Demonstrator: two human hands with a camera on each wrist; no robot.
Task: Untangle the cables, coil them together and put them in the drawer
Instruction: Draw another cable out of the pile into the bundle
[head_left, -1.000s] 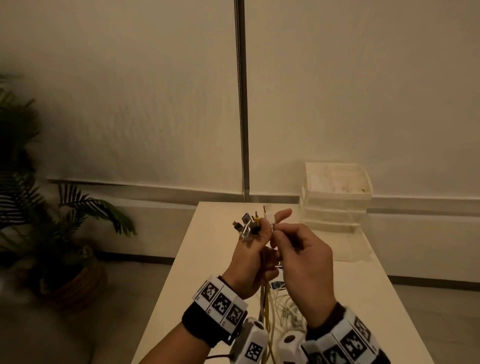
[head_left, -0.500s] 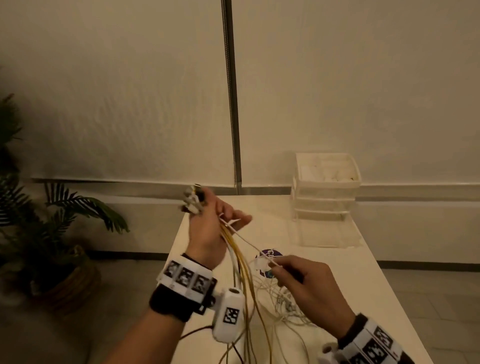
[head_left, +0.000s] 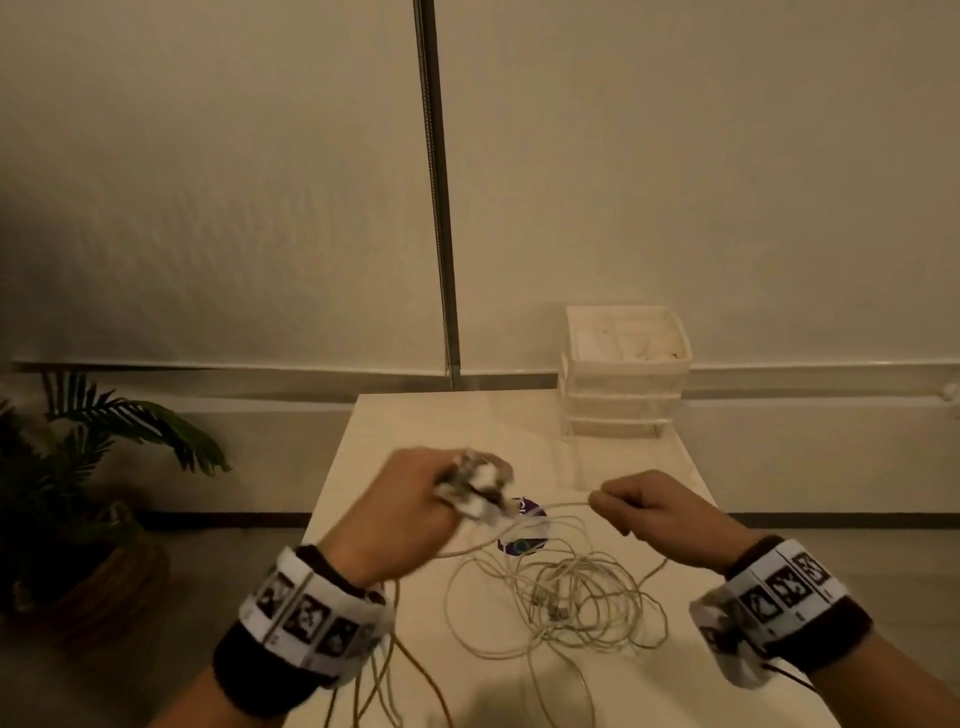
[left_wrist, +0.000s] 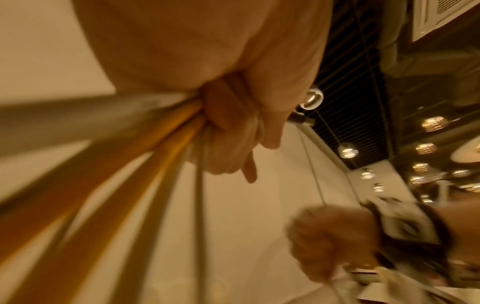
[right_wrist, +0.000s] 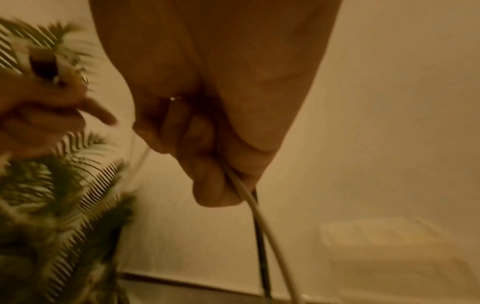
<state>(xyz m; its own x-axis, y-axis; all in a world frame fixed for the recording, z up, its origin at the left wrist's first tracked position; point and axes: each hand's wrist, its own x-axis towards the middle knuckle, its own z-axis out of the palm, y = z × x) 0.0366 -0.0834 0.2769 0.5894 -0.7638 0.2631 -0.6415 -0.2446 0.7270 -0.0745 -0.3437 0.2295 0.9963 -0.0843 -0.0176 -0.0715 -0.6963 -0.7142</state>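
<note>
My left hand grips a bundle of cable ends, their plugs sticking out past the fingers; in the left wrist view the yellow and white cables run out of its fist. My right hand pinches one white cable stretched between the two hands; the right wrist view shows its fingers curled round that white cable. Loose white cable loops lie tangled on the table between my wrists. The white drawer unit stands at the table's far right.
A purple round sticker lies on the table under the cables. A potted palm stands on the floor to the left. A wall with a vertical metal strip rises behind the table. Yellow cables hang off the near edge.
Both hands have dropped from raised to just above the table. The right hand moved right along the white cable, away from the left hand, which still holds the plug ends.
</note>
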